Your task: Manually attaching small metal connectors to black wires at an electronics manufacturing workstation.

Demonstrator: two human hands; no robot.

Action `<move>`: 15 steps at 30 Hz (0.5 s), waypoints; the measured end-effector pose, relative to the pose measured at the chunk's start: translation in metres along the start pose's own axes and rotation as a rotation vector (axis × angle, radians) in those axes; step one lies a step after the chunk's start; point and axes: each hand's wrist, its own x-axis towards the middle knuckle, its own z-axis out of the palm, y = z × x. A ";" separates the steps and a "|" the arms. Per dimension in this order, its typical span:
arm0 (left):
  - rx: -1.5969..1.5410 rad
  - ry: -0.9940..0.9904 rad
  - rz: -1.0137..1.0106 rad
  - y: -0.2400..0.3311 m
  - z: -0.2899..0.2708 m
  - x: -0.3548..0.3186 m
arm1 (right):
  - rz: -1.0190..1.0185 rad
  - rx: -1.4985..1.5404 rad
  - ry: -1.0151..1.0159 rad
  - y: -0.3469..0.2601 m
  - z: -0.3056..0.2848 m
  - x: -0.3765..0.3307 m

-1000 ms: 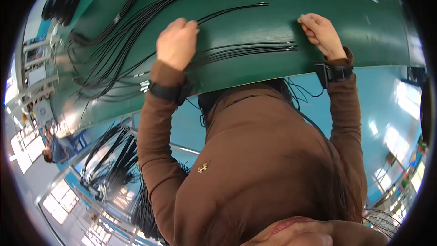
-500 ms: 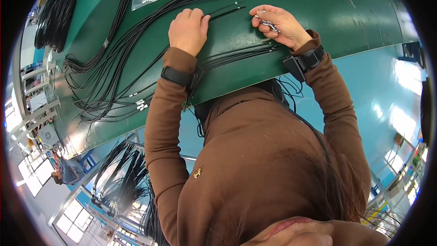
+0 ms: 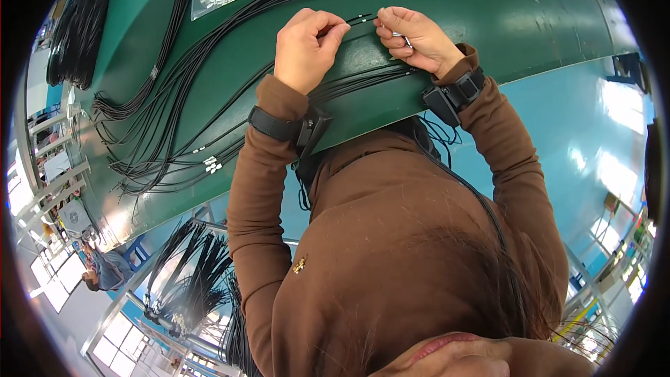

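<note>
Shiny metal pieces (image 3: 408, 42), smooth tabletop (image 3: 488, 21)

Two grips (image 3: 306, 52) (image 3: 417, 38), two wristbands (image 3: 271, 124) (image 3: 466, 89)

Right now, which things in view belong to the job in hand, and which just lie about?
In use:
black cables in the left fingers
silvery pieces in the right fingers
clear bag of similar pieces, probably

Seemingly lying about:
black bundle, upper left
white box, far left

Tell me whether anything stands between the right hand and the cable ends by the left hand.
Nothing visible does. The right hand, holding small silver pieces, is close to the black cable ends poking out past the left hand; whether they touch is unclear.
</note>
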 end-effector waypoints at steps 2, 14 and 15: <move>-0.004 0.005 0.003 0.001 -0.002 0.001 | -0.073 -0.160 0.033 0.001 0.003 -0.003; 0.059 -0.024 0.085 0.004 -0.003 -0.002 | -0.585 -1.175 0.259 0.000 0.021 -0.019; 0.070 -0.024 0.079 0.004 -0.003 -0.002 | -0.607 -1.202 0.264 0.000 0.022 -0.019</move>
